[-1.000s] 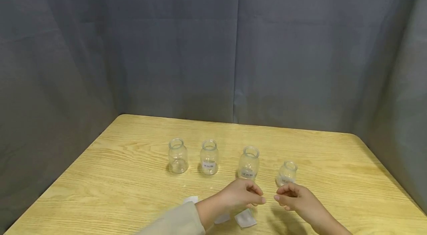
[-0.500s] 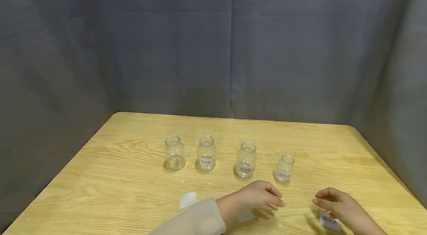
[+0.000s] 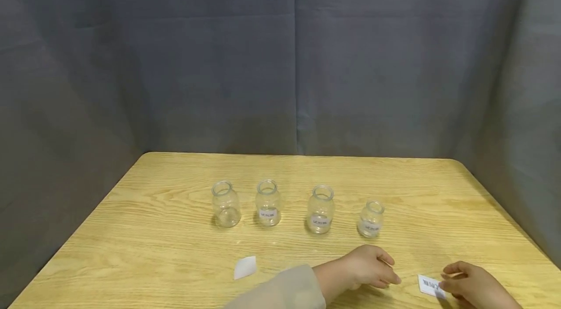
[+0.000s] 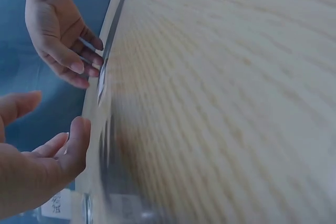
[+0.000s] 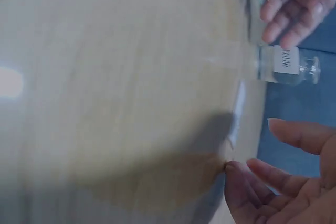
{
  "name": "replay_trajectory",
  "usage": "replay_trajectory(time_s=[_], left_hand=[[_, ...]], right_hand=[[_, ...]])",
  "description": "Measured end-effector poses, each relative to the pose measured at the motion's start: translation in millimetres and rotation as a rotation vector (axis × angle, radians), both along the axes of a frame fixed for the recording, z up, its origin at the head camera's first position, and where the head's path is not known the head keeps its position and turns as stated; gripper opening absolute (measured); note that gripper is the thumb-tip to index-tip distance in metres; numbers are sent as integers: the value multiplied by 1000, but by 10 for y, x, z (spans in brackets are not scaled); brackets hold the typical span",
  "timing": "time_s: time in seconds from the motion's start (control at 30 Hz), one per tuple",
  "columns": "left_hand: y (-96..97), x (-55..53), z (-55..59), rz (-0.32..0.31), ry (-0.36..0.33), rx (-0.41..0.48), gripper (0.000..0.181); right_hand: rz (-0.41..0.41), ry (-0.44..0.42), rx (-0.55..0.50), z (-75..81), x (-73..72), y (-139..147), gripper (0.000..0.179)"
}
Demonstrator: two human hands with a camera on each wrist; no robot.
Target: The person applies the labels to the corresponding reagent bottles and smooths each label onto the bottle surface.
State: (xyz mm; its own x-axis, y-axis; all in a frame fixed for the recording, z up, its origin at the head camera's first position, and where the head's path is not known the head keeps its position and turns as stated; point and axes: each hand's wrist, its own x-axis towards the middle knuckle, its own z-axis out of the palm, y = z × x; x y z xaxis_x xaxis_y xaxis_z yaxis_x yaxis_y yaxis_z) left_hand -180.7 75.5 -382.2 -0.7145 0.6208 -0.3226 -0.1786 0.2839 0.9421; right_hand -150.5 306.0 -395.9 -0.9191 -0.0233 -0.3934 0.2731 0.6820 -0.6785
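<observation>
Near the front right of the table lies a small white card (image 3: 429, 285) with dark printed characters. My right hand (image 3: 475, 287) is at its right edge, fingertips overlapping it in the head view; in the right wrist view the thumb and fingers are apart. To the left, my left hand (image 3: 370, 267) hovers low over the wood with loosely bent fingers and nothing between them. Behind the hands stand a small labelled glass jar (image 3: 371, 220), a taller labelled jar (image 3: 320, 209), another labelled jar (image 3: 268, 203) and an unlabelled jar (image 3: 226, 204), all upright and lidless.
A blank white paper piece (image 3: 245, 267) lies left of my left sleeve (image 3: 285, 292), which hides part of the front of the wooden table (image 3: 131, 250). Grey curtains (image 3: 219, 55) enclose the back and sides.
Both hands have moved right, and the gap between them has widened. The printed card now shows beside the right hand. A white piece near the left hand has gone out of sight.
</observation>
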Motion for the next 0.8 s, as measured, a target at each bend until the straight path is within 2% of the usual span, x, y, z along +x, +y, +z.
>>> replay_trajectory(time_s=[0.1,0.2,0.43,0.63,0.8], left_hand=[[79,22,0,18,9,-35,24],[155,38,2,41,3,-63,25],[270,40,-17,78,-11,-101,27],[315,35,-71,142,-75,-95,24],[402,57,-95,249,-142,-37,11]], right_hand=[[70,40,81,-54,-12,-2,57],[104,67,154,-46,-21,-52,52],[112,125,219,-33,-52,-122,25],[64,98,186,-94,-65,-149,18],[41,109,94,-131,-66,-202,19]])
